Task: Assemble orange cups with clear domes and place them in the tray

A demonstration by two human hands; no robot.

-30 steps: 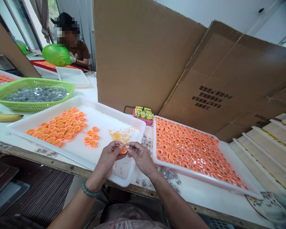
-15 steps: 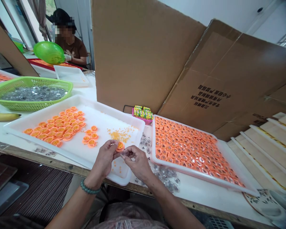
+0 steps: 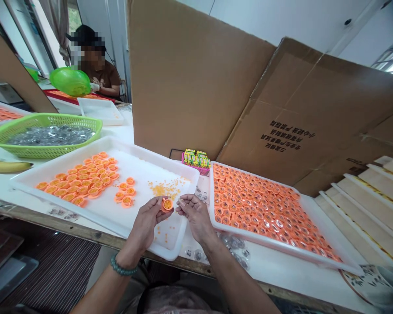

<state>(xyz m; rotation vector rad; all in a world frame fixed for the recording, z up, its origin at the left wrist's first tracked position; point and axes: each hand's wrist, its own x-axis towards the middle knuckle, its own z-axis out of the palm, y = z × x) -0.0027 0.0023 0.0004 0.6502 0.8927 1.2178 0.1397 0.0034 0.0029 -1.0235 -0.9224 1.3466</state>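
My left hand (image 3: pixel 147 220) grips a small round orange plastic piece (image 3: pixel 167 205) by its edge, its yellow-orange centre facing up. Just right of it, my right hand (image 3: pixel 196 216) is closed in a pinch, apart from the piece; whatever sits between its fingertips is too small to make out. Both hands are over the right end of a white tray (image 3: pixel 144 152). Scattered yellow bits (image 3: pixel 163 188) lie in this tray beyond my hands. Several similar orange pieces (image 3: pixel 126 192) stand in a small group to the left, and a larger cluster (image 3: pixel 81 176) farther left.
On the right, a second white tray (image 3: pixel 342 257) holds rows of orange pieces under clear covers. Loose clear covers (image 3: pixel 237 248) lie between the trays. A green basket (image 3: pixel 49 150), a banana (image 3: pixel 8 165), cardboard (image 3: pixel 196 78) and a pink basket (image 3: pixel 201 170) stand around. A co-worker (image 3: pixel 101 78) holds a green bowl (image 3: pixel 70 81).
My right hand has drawn away from the orange piece, up and to the right. The orange piece is now tilted more toward me. The camera view has shifted slightly.
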